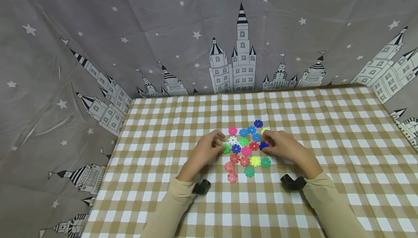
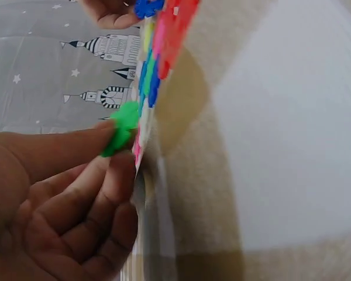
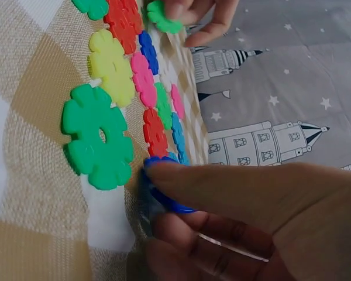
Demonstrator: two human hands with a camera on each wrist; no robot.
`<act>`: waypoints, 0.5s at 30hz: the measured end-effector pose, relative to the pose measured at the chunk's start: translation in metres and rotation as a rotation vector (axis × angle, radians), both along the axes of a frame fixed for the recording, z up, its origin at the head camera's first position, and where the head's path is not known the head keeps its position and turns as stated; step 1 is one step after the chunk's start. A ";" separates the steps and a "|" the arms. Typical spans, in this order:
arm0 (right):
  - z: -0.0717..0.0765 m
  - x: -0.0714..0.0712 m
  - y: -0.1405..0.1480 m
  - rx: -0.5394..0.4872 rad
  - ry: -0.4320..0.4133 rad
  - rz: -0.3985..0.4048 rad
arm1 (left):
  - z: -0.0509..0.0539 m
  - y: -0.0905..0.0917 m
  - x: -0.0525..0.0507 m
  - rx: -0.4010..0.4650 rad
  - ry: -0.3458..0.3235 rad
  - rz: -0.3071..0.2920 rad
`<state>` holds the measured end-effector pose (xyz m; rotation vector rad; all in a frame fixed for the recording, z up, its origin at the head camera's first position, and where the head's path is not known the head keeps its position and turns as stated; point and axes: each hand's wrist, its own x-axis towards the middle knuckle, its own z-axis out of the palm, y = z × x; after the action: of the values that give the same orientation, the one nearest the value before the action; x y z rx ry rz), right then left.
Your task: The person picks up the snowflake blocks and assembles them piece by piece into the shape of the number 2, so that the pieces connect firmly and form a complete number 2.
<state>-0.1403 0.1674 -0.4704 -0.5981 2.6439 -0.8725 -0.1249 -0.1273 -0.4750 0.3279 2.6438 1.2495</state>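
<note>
Between thumb and fingers, my left hand pinches a bright green notched plastic disc at the left side of a group of such discs. On the opposite side, my right hand pinches a dark blue notched disc, its lower part hidden by the fingers. Flat on the cloth between the hands lie several more discs, among them a white disc, a red disc, a pink disc and another blue disc. A darker green disc lies near the right hand.
A brown and white checked cloth covers the table. Behind it hangs a grey curtain printed with castles and stars. Nearest the person, a salmon disc lies at the group's edge. Black wrist-worn pieces sit at both cuffs.
</note>
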 end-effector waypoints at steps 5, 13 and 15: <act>0.003 0.003 -0.005 -0.160 0.028 -0.035 | 0.004 0.000 -0.001 0.222 -0.018 0.049; 0.011 0.016 -0.026 -0.506 0.069 -0.098 | 0.018 0.008 0.008 0.529 -0.131 0.143; 0.011 0.020 -0.030 -0.527 0.075 -0.087 | 0.020 0.012 0.010 0.590 -0.172 0.145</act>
<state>-0.1204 0.1375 -0.4593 -0.6443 2.5149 -1.6235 -0.1144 -0.1157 -0.4554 0.1016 2.1387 1.9937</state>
